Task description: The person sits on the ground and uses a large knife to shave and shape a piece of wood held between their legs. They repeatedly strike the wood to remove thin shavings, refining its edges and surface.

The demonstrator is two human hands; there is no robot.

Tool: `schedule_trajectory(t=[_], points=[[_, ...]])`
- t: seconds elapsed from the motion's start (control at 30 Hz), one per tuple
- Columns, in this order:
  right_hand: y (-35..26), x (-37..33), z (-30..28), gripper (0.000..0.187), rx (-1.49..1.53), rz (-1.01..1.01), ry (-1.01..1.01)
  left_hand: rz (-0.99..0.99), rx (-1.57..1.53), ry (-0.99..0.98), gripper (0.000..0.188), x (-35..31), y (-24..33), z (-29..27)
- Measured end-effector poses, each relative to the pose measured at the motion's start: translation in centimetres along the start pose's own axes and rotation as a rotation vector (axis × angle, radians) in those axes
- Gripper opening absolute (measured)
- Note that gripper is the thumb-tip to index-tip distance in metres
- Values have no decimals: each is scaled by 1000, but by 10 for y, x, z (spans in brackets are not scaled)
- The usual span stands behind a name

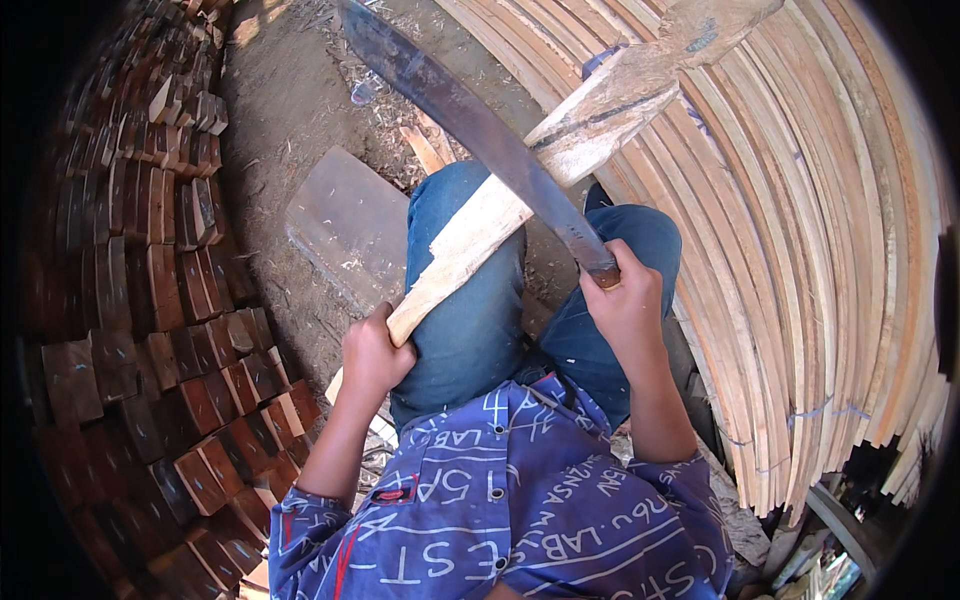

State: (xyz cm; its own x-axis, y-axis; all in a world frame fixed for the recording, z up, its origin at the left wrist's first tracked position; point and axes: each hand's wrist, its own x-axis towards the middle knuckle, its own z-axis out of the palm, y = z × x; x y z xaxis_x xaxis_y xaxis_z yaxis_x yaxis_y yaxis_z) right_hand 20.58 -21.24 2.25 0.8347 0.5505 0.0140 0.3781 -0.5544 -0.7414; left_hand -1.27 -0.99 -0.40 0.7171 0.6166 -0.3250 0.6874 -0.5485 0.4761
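My left hand (376, 352) is closed round the narrow near end of a pale, rough-hewn piece of wood (472, 238). The piece slants up to the right across my left thigh, and its far end broadens into a wide block. In my right hand (632, 298) is the short handle of a machete (455, 118). Its long dark blade points up and to the left, passing over the wood and hiding part of it. Whether the blade touches the wood cannot be made out.
Long pale wooden strips (790, 250) are stacked on the right. Stacked reddish-brown wood pieces (205, 330) line the left. A flat grey slab (345, 230) lies on the dirt ground beside my left leg, with wood chips scattered about.
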Motion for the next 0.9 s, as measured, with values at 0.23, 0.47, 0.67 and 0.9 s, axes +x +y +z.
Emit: schedule_trajectory(t=[0.23,0.47,0.67,0.9], points=[[5,7,10,20,71,68,47,7,-52,-30,35,3,-1,1],[1,11,-7,19,77,31,43,-20,-29,-98,33,3,-10,1],[13,-4,10,25,-43,-40,-32,11,-30,-78,32,7,-7,3],[-5,15,-4,26,123,128,80,-8,-66,-81,33,4,-7,0]])
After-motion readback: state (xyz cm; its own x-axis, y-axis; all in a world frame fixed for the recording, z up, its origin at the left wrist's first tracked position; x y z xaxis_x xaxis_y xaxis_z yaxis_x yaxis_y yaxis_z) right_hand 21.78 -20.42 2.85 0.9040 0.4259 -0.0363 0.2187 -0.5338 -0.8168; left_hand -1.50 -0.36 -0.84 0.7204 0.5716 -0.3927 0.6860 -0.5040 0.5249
